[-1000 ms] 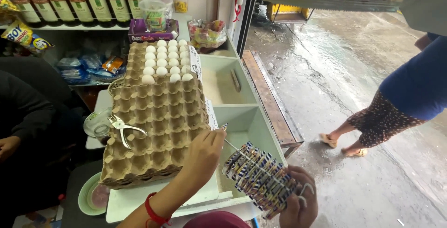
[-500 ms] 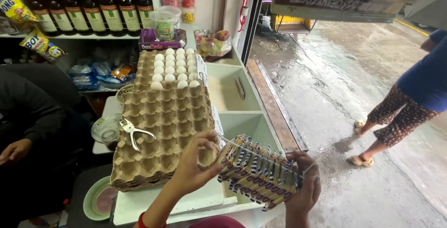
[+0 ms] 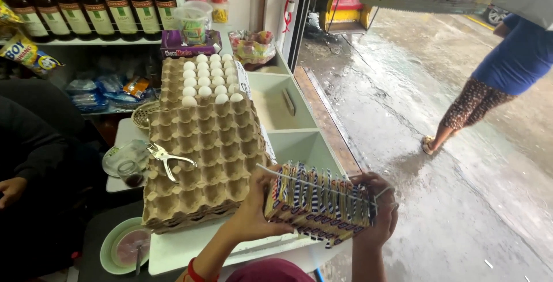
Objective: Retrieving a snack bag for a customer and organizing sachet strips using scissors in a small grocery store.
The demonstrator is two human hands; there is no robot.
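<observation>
Sachet strip (image 3: 319,204), a row of small packets threaded on a thin white cord (image 3: 311,184), is held level between both hands above the front edge of the white worktop (image 3: 173,247). Left hand (image 3: 256,210) has its grip pinching the strip's left end; right hand (image 3: 380,213) has its grip pressed on the right end. Stacked empty egg trays (image 3: 201,161) stand just left, with metal pliers (image 3: 167,158) on top.

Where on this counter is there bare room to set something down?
Free: the two pale open compartments right of the brown cardboard egg trays, and the white counter edge before them. Crowded: the tray stack with metal pliers and white eggs.
</observation>
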